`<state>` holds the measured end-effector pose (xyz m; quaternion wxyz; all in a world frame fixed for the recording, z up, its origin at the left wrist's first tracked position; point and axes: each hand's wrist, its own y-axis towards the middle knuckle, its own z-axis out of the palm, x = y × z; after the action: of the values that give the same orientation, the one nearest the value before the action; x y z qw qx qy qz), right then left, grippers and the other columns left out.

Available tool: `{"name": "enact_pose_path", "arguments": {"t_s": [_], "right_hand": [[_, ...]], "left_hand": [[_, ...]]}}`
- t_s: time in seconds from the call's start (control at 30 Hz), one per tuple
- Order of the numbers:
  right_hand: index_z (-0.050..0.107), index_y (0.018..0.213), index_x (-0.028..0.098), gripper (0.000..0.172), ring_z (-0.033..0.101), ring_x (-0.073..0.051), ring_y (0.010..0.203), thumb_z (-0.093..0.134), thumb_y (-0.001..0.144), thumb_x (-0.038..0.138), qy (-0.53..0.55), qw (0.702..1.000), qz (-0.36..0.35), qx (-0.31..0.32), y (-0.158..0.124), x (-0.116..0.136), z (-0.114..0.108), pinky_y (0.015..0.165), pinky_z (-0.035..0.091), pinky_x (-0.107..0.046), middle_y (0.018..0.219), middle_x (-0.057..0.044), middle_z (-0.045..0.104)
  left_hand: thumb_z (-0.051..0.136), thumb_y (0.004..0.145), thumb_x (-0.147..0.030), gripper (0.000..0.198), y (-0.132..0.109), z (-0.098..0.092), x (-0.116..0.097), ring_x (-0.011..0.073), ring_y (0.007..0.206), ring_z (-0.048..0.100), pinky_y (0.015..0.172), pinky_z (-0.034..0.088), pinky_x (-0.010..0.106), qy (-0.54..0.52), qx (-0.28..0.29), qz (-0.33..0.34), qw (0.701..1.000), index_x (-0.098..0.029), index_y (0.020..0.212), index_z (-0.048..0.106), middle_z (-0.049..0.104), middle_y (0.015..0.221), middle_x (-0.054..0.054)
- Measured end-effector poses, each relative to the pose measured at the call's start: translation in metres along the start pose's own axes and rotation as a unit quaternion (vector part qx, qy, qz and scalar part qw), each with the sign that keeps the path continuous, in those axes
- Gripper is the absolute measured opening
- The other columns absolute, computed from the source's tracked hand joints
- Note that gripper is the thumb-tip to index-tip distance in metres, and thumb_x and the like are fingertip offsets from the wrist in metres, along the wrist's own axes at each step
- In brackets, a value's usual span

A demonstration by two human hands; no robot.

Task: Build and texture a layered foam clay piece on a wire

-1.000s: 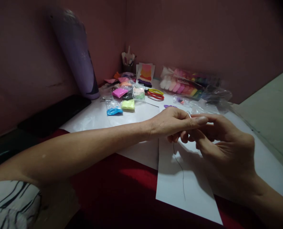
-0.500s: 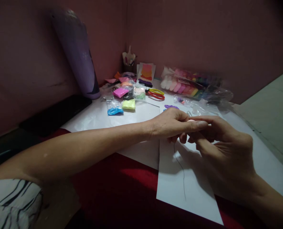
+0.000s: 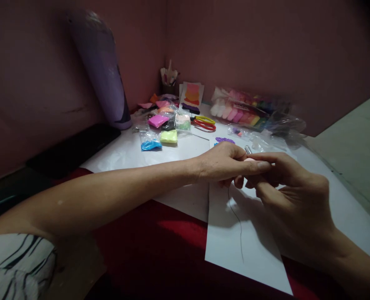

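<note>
Over the white sheets my two hands meet, pinching together around a small pale pink lump (image 3: 249,159) that looks like soft modelling clay. My left hand (image 3: 227,162) comes in from the left, its thumb lying along the lump and its fingers curled beneath. My right hand (image 3: 297,183) closes against it from the right, with finger and thumb at the left thumb's tip. Most of the lump is hidden by fingers. Just behind the hands lies a silver-coloured metal tip (image 3: 248,149). Purple textured clay (image 3: 224,140) shows beyond the left wrist.
Bagged clay pieces (image 3: 158,121) lie at the back, beside red-and-yellow-handled scissors (image 3: 204,123). A large bag of coloured clay (image 3: 237,108) rests against the wall. A thin dark line (image 3: 240,225), drawn or thread, runs down the white paper (image 3: 222,241). A purple object (image 3: 102,71) leans left.
The hands stay almost in place. A little more of the pink lump and of the silver tip shows now. The view has shifted very slightly.
</note>
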<state>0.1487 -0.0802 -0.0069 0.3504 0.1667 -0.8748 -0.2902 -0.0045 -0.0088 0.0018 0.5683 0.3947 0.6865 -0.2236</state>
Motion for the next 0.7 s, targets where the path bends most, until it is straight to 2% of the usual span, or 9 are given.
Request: {"name": "enact_pose_path", "arguments": {"t_s": [0.23,0.7], "right_hand": [[0.064,0.099,0.025,0.021,0.063,-0.013,0.055,0.061,0.081,0.014,-0.019,1.000,0.001,0.011,-0.0006,-0.0010,-0.0004,0.056,0.051,-0.026,0.064,0.005,0.067],[0.064,0.099,0.023,0.024,0.063,-0.016,0.055,0.057,0.078,0.015,-0.030,0.999,0.006,0.014,-0.0006,-0.0015,-0.0011,0.058,0.051,-0.031,0.066,0.002,0.067]], "left_hand": [[0.058,0.082,-0.054,0.044,0.0006,0.0001,0.0000,0.0061,0.045,0.048,0.041,0.039,0.018,0.007,-0.008,-0.017,1.000,-0.013,0.067,0.060,0.056,0.057,-0.001],[0.059,0.081,-0.054,0.043,0.0011,0.0000,0.0043,0.0052,0.044,0.047,0.042,0.039,0.017,0.000,-0.002,-0.006,1.000,-0.014,0.067,0.059,0.055,0.056,-0.001]]}}
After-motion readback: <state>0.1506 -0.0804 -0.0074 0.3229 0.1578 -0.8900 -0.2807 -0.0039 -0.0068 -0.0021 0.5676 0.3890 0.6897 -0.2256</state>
